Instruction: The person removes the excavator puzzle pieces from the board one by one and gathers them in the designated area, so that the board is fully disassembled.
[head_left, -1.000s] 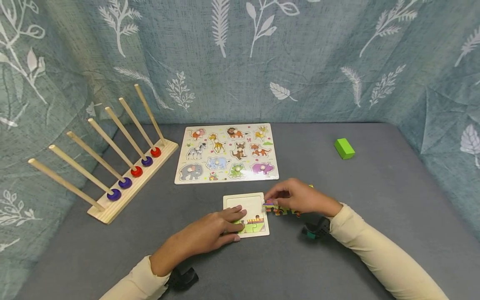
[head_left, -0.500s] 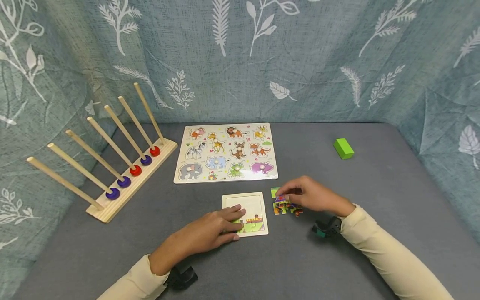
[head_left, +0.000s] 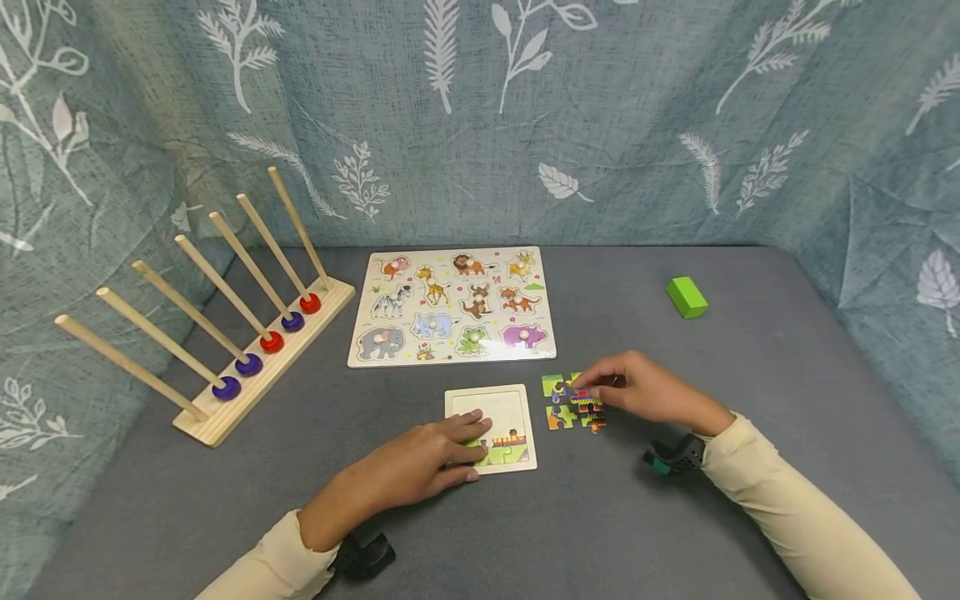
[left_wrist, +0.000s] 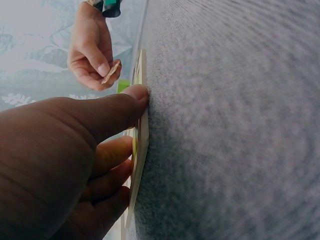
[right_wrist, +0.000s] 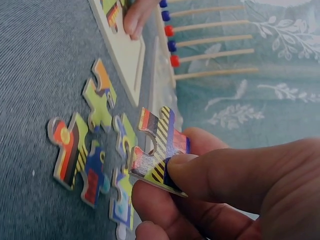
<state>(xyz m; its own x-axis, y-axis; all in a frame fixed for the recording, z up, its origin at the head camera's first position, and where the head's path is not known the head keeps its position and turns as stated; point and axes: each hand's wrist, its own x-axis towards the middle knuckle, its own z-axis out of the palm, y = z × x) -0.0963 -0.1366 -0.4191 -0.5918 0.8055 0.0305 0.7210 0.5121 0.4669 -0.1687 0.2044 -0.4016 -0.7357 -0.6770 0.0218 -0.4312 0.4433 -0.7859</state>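
Observation:
My right hand (head_left: 648,387) pinches a jigsaw piece (right_wrist: 162,145) between thumb and fingers; black-and-yellow stripes cross it beside red and purple patches. It is held above several loose jigsaw pieces (head_left: 559,417) lying right of a small square wooden puzzle tray (head_left: 529,429). Joined green and red-yellow pieces (head_left: 513,450) fill the tray's lower part, and its upper part shows bare pale wood. With fingers spread, my left hand (head_left: 431,454) rests on the tray's left side, covering some of it. In the left wrist view its thumb (left_wrist: 134,94) lies against the tray's edge.
Behind the tray lies an animal peg puzzle board (head_left: 453,354). A wooden rack (head_left: 277,371) with upright pegs and red and purple beads stands at the left. A green block (head_left: 687,297) sits at the back right, before a leaf-patterned curtain (head_left: 630,125).
My right hand has moved right with the pinched jigsaw piece, from the tray's right edge to over the loose pieces, uncovering more of them. My left hand has stayed on the tray.

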